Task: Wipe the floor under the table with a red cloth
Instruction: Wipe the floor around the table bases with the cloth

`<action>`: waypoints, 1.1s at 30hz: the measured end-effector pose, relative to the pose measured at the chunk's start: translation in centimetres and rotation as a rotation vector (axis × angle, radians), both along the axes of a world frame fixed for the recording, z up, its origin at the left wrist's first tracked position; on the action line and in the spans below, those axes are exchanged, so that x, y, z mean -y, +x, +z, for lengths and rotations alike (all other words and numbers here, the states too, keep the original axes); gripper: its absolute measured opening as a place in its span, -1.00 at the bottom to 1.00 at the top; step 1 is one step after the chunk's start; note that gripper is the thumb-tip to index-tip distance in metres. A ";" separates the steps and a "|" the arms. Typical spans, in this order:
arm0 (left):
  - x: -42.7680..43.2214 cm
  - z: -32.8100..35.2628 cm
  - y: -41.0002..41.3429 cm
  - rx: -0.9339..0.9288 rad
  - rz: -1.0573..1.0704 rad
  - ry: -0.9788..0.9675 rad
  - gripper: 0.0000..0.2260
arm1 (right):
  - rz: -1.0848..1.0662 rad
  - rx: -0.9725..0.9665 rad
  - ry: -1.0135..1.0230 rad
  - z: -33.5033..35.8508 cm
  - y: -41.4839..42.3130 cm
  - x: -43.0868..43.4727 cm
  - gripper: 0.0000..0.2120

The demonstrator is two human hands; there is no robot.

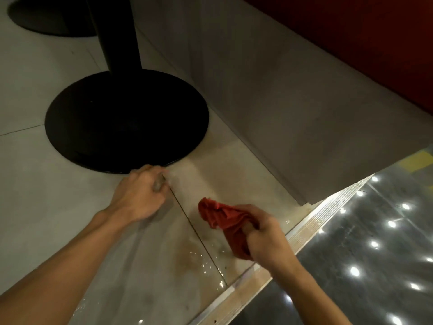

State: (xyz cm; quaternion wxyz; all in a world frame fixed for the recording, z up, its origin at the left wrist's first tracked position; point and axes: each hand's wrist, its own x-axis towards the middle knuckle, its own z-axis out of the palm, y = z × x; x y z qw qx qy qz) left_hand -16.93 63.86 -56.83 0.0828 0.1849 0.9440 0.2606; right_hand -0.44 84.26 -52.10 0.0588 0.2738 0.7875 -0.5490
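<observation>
floor (58, 207): wet patch near the step | desk base (126, 120): black, round | right hand (267, 238): fingers clenched on red cloth (225, 219), bunched just above floor; soft, light, hold by the bunch | left hand (140, 195): fingers curled, blurred, contents unclear

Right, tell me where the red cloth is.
In the head view, the red cloth is bunched in the right hand, lower centre-right, over the wet floor tile, near the black table base and right of the left hand.
</observation>
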 end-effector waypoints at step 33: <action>1.1 -2.1 -5.3 0.169 0.027 -0.218 -0.53 | 0.595 -0.408 0.513 -9.2 -14.2 1.7 -0.50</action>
